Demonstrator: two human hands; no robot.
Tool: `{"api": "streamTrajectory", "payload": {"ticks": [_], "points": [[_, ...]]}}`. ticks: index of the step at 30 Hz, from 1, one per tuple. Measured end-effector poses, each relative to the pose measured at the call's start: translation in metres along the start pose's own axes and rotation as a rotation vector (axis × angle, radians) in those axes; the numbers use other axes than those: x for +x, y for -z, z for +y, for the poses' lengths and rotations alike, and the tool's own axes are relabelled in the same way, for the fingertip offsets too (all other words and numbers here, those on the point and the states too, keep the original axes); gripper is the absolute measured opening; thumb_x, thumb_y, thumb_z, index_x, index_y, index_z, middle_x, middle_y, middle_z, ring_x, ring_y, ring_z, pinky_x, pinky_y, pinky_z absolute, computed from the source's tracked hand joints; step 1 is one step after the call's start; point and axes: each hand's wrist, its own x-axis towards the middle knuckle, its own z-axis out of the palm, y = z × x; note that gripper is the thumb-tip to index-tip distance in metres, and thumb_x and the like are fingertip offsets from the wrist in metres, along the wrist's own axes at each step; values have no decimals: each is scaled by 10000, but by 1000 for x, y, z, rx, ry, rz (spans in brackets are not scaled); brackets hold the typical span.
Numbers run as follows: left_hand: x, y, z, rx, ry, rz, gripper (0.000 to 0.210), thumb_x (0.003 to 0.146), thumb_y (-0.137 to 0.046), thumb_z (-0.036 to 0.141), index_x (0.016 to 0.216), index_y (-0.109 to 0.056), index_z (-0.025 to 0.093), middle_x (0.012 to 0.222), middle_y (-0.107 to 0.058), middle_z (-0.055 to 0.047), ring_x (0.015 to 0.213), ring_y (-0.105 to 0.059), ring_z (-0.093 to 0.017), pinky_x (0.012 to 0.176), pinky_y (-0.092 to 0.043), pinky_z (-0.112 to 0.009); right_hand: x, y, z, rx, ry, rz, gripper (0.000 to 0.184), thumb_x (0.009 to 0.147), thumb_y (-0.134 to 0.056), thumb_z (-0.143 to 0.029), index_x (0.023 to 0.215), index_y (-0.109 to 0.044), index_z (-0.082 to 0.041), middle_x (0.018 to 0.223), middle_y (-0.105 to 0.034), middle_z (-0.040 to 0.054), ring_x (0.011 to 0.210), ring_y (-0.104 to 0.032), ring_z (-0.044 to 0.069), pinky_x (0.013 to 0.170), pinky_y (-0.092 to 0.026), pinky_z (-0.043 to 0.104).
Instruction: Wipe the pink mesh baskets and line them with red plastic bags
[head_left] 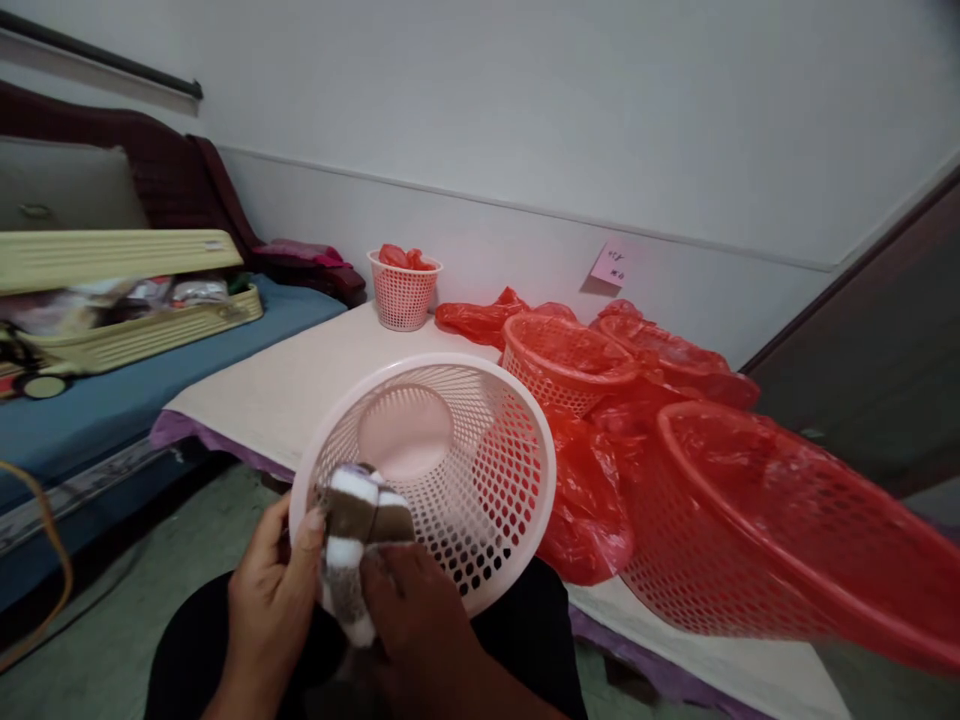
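A pale pink perforated plastic basket [480,470] is tipped toward me over my lap, its open mouth facing me and nothing inside. At its lower rim I hold a brown-and-white striped fuzzy cloth [358,530], which looks like a sock or rag. My left hand [270,600] pinches the cloth from the left with thumb and fingers. From the right, my right hand [424,625] grips the cloth's lower part and presses against the basket's rim. Whether either hand also supports the basket is hidden.
A cream-covered table [300,375] carries a small pink basket [403,292] with red bags, a lined basket [562,362] and loose red plastic bags [585,490]. A large red-lined basket [757,530] lies at right. An open yellow case [127,300] rests on a blue bed at left.
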Motion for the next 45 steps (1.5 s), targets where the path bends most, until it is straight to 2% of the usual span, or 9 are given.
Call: {"api": "streamTrajectory", "payload": {"ticks": [2,6,11,16,23,29,35,39,45], "points": [[-5,-1,-3,23,7,35,410,881,-566,569,1156,-651,276,997,-683,14,868,-620,-161,748,-463,-265,8,-2,-5,145,-88,13,614,716,-735,-275,1283,-542,-143,1166,-615,137,1034,-573,294,860,-530,413],[6,9,-7,167,-316,38,294,954,-514,424,1150,-651,253,991,-646,5,918,-604,-147,835,-450,-257,9,-15,-4,210,-166,-86,517,787,-711,-273,1278,-556,-231,1190,-603,84,1028,-602,241,842,-535,334],[21,19,-10,272,-583,-1,285,964,-519,328,1210,-620,224,953,-632,2,857,-611,-136,774,-458,-238,7,-9,34,-277,-274,-332,153,916,-549,-149,1015,-663,-172,1034,-677,117,951,-651,279,734,-549,367],[20,15,-7,297,-570,-22,289,961,-520,336,1197,-628,208,1006,-675,-24,907,-647,-165,830,-480,-265,20,28,78,-520,-446,-236,207,913,-523,-73,1062,-662,-109,1042,-672,190,956,-648,292,748,-537,390],[33,18,0,342,-635,14,289,954,-519,386,1163,-652,237,1003,-715,-20,901,-681,-170,825,-492,-251,-2,31,36,-324,-153,-398,93,768,-683,-154,856,-687,-185,899,-699,81,797,-657,231,601,-504,294],[51,19,5,350,-438,18,411,931,-488,532,1143,-678,236,976,-748,-22,858,-701,-197,773,-509,-275,-28,12,7,-256,104,-161,219,828,-719,-354,965,-649,-198,881,-687,51,767,-630,218,627,-513,311],[55,8,8,321,-471,-70,397,934,-481,517,1131,-668,226,995,-730,-29,889,-682,-193,834,-494,-293,-34,-22,21,-443,33,9,169,913,-594,-252,1066,-619,-185,901,-682,86,775,-642,270,645,-542,410],[47,9,4,261,-397,-60,389,921,-497,527,1118,-660,234,992,-685,-34,925,-642,-208,861,-475,-324,-25,-12,21,-381,46,-43,195,915,-557,-228,1091,-612,-167,918,-673,104,805,-631,284,660,-540,427],[4,0,-6,58,1,-79,479,864,-534,627,1174,-610,269,966,-689,-14,817,-640,-190,708,-507,-285,10,17,-2,93,-89,10,549,781,-719,-329,1267,-531,-156,1156,-611,119,1021,-568,274,862,-524,396]]}}
